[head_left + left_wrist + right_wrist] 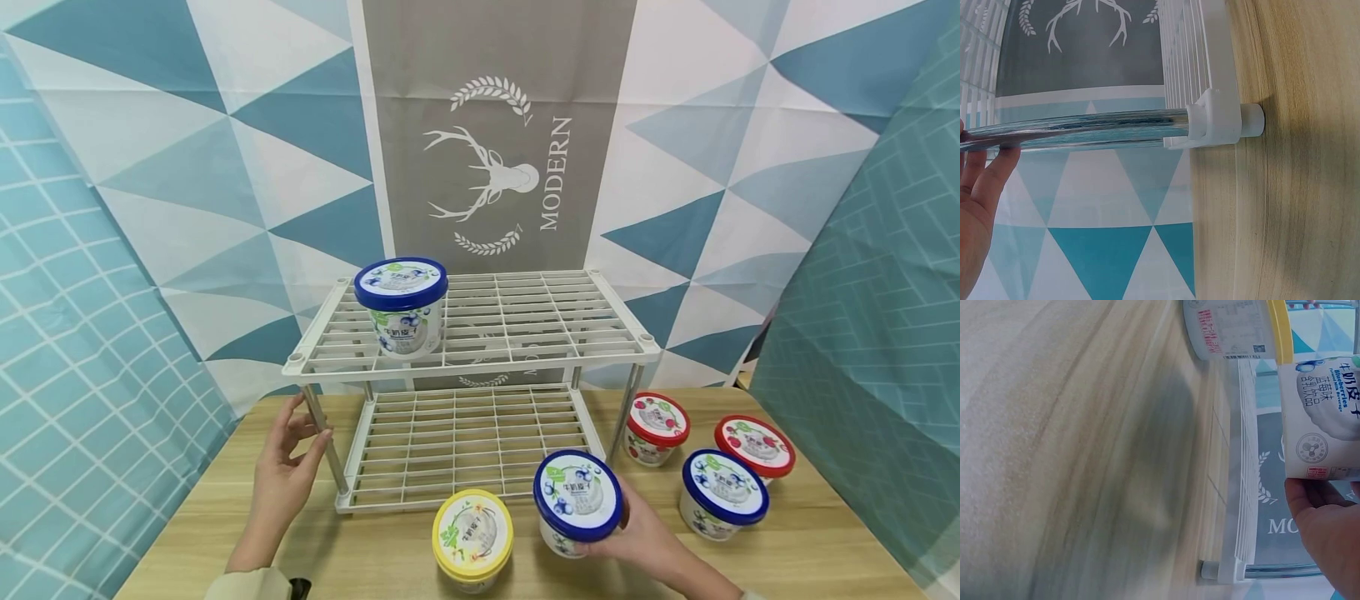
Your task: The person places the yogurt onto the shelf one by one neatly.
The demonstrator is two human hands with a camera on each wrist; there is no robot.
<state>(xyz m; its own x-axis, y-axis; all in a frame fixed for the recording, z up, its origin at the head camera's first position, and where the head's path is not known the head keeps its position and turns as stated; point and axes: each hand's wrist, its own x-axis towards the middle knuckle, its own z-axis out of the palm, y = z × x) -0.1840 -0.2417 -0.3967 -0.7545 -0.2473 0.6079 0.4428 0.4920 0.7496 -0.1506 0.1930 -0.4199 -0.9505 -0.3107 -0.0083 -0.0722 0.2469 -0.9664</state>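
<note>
My left hand (pixel 285 475) holds the front left metal post (pixel 324 433) of a white two-tier shelf rack (pixel 480 367), thumb on one side and fingers on the other. In the left wrist view, the fingers (pixel 997 178) lie against the shiny post (pixel 1097 130). With my right hand (pixel 633 533) I grip a blue-lidded tub (pixel 577 500) by its side, in front of the rack. The right wrist view shows this white tub (pixel 1322 419) raised above the table, blueberries printed on it. Just left of it stands a yellow-lidded tub (pixel 472 537).
Another blue-lidded tub (pixel 405 308) stands on the upper tier's left side. To the right of the rack are two red-lidded tubs, one near the post (pixel 656 425) and one farther right (pixel 753 446), plus a blue-lidded tub (pixel 723 492). Patterned cloth (pixel 487 50) hangs behind the wooden table (pixel 375 558).
</note>
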